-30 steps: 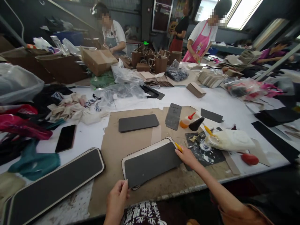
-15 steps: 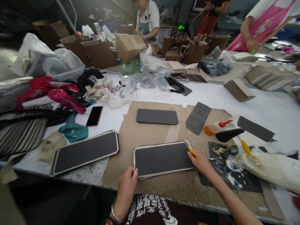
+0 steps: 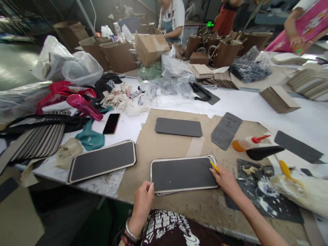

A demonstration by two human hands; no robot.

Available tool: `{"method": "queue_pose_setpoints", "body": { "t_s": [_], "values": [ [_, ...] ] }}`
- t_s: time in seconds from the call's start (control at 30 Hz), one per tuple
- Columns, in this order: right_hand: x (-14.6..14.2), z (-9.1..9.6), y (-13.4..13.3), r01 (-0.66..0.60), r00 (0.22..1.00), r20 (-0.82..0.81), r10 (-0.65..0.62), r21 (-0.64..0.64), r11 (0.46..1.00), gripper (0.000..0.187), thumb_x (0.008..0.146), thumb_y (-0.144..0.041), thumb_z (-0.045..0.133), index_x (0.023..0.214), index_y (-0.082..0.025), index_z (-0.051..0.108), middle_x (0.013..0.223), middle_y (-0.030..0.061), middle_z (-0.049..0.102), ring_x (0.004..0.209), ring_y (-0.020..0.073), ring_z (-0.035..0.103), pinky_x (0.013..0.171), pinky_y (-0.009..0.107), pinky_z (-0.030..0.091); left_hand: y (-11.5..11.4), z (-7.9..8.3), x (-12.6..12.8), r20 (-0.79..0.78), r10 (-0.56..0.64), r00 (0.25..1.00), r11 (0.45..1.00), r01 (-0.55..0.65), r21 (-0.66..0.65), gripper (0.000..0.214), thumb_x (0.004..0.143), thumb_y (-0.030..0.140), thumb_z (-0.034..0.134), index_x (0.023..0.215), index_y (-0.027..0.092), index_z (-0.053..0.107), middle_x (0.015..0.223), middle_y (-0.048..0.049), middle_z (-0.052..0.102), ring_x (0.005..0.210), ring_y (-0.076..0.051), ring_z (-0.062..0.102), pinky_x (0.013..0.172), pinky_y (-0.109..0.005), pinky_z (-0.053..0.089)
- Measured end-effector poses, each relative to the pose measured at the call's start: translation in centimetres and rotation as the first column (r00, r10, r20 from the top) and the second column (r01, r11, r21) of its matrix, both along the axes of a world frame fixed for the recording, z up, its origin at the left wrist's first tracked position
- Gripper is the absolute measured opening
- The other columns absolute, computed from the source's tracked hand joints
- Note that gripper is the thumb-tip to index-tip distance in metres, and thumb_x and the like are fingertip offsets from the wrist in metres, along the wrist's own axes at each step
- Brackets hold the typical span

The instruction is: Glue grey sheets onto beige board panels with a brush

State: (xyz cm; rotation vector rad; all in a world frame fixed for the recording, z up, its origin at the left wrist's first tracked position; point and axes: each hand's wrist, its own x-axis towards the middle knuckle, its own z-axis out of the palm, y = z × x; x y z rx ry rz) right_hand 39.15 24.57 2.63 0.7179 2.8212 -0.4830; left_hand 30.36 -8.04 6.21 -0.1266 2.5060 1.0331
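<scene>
Right in front of me lies a small stack of rounded dark grey panels with pale borders [image 3: 184, 174]. My left hand [image 3: 144, 196] is closed, thumb and fingers pinching the stack's near left corner. At the right end, my right hand [image 3: 227, 179] is closed around a slim yellow tool [image 3: 214, 167]; its tip touches or hovers over the top panel's right edge, and its kind is unclear. Another stack of pale-bordered panels [image 3: 104, 160] lies to the left. Behind the front stack is a plain dark grey panel [image 3: 178, 127] on brown cardboard [image 3: 146, 143].
On the right are an orange-filled bottle with red nozzle [image 3: 251, 142], a black tapered object [image 3: 265, 152], a glue-smeared dark board [image 3: 246, 191] and a yellow-handled tool [image 3: 287, 171] on a plastic bag. A phone [image 3: 111, 123] lies left. Several people stand beyond brown bags [image 3: 227, 51].
My view has swung left, so everything sits further right in the picture. Both hands keep about the same places on the panel stack.
</scene>
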Motion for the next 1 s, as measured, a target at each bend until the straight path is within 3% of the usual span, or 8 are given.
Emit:
{"method": "queue_pose_setpoints", "body": {
  "t_s": [0.17, 0.3, 0.4, 0.57, 0.73, 1.0],
  "values": [
    [-0.2, 0.8, -0.7, 0.036, 0.999, 0.034, -0.037, 0.004, 0.999, 0.02, 0.087, -0.032, 0.042, 0.083, -0.017, 0.055, 0.081, 0.0092, 0.062, 0.076, 0.0218, 0.058, 0.067, 0.029, 0.038, -0.5, -0.5, -0.1, 0.087, -0.014, 0.996, 1.0, 0.012, 0.024, 0.03, 0.071, 0.048, 0.041, 0.058, 0.023, 0.048, 0.052, -0.0011, 0.056, 0.053, -0.019, 0.054, 0.058, -0.029, 0.036],
    [-0.4, 1.3, -1.1, 0.079, 0.996, 0.044, -0.078, -0.027, 0.996, 0.02, 0.088, -0.03, 0.043, 0.087, -0.016, 0.056, 0.087, 0.0102, 0.062, 0.083, 0.0217, 0.058, 0.07, 0.029, 0.039, -0.9, -0.3, -0.3, -0.008, -0.065, 0.998, 0.995, 0.064, -0.082, 0.031, 0.07, 0.05, 0.042, 0.053, 0.024, 0.042, 0.046, 0.0009, 0.048, 0.049, -0.019, 0.048, 0.055, -0.029, 0.033],
    [-0.4, 1.4, -1.3, 0.109, 0.994, 0.033, -0.107, -0.035, 0.993, 0.019, 0.087, -0.03, 0.044, 0.089, -0.016, 0.057, 0.089, 0.0107, 0.062, 0.085, 0.022, 0.058, 0.071, 0.029, 0.039, -1.1, 0.2, -0.9, -0.063, -0.03, 0.998, 0.993, 0.022, -0.118, 0.03, 0.068, 0.053, 0.045, 0.06, 0.024, 0.045, 0.053, -0.0006, 0.054, 0.054, -0.021, 0.052, 0.056, -0.031, 0.035],
    [-0.5, 1.5, -1.4, 0.127, 0.992, 0.027, -0.127, -0.026, 0.992, 0.017, 0.087, -0.03, 0.046, 0.088, -0.016, 0.057, 0.089, 0.0097, 0.062, 0.085, 0.0213, 0.058, 0.072, 0.028, 0.039, -1.0, 0.0, -2.0, -0.012, 0.086, 0.996, 0.994, -0.085, 0.074, 0.046, 0.056, 0.059, 0.055, 0.08, 0.02, 0.058, 0.066, -0.0063, 0.064, 0.068, -0.027, 0.061, 0.065, -0.037, 0.044],
    [-0.6, 1.5, -1.5, 0.125, 0.992, 0.008, -0.125, -0.046, 0.991, 0.016, 0.086, -0.028, 0.047, 0.087, -0.016, 0.057, 0.088, 0.0082, 0.062, 0.084, 0.0205, 0.058, 0.073, 0.029, 0.039, -0.8, -1.3, -2.7, 0.037, 0.051, 0.998, 0.964, -0.059, 0.258, 0.056, 0.048, 0.07, 0.059, 0.067, 0.017, 0.06, 0.061, -0.0064, 0.064, 0.061, -0.024, 0.06, 0.059, -0.034, 0.045],
    [-0.6, 3.2, -1.5, 0.19, 0.98, 0.071, -0.187, -0.035, 0.981, 0.018, 0.085, -0.028, 0.049, 0.091, -0.015, 0.06, 0.093, 0.0107, 0.064, 0.088, 0.0218, 0.058, 0.074, 0.028, 0.039, -1.1, -1.8, -3.7, 0.111, 0.022, 0.994, 0.934, -0.06, 0.353, 0.063, 0.036, 0.078, 0.059, 0.051, 0.017, 0.05, 0.044, 0.0019, 0.046, 0.042, -0.012, 0.041, 0.04, -0.025, 0.03]
  ]
}}
